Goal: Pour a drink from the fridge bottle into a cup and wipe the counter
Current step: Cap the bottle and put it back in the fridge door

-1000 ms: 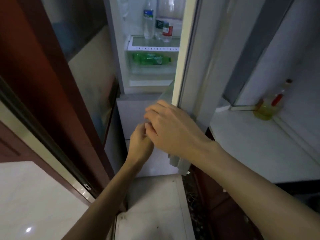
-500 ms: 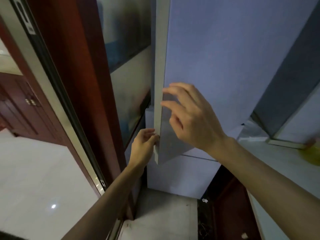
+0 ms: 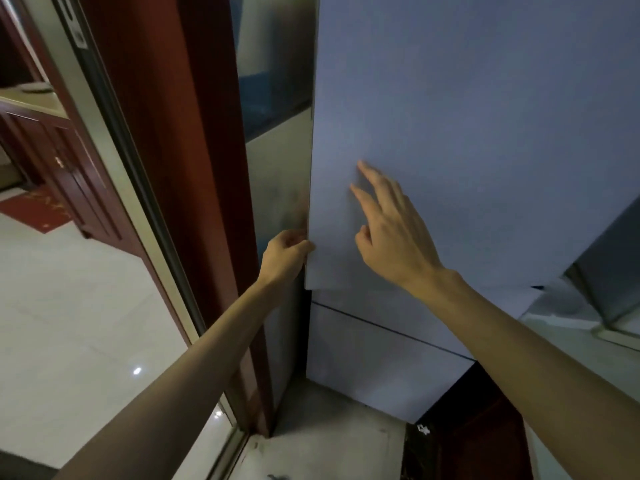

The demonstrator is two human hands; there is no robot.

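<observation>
The fridge's pale blue-grey upper door (image 3: pixel 467 126) fills the middle and right of the head view and looks closed or nearly closed. My left hand (image 3: pixel 285 256) curls around the door's lower left corner edge. My right hand (image 3: pixel 391 233) rests flat on the door face with fingers spread, holding nothing. The fridge's inside and its bottles are hidden behind the door. No cup or cloth is in view.
A lower fridge door (image 3: pixel 374 362) sits below. A red-brown door frame (image 3: pixel 180 168) with a metal sliding track (image 3: pixel 114 157) stands close on the left. The white counter (image 3: pixel 568 337) edges in at the right. Pale tiled floor (image 3: pixel 69 323) lies to the left.
The fridge door has swung from open, with bottles showing inside, to nearly flush. My right hand moved from the door's edge onto its face; my left hand stayed at the lower corner.
</observation>
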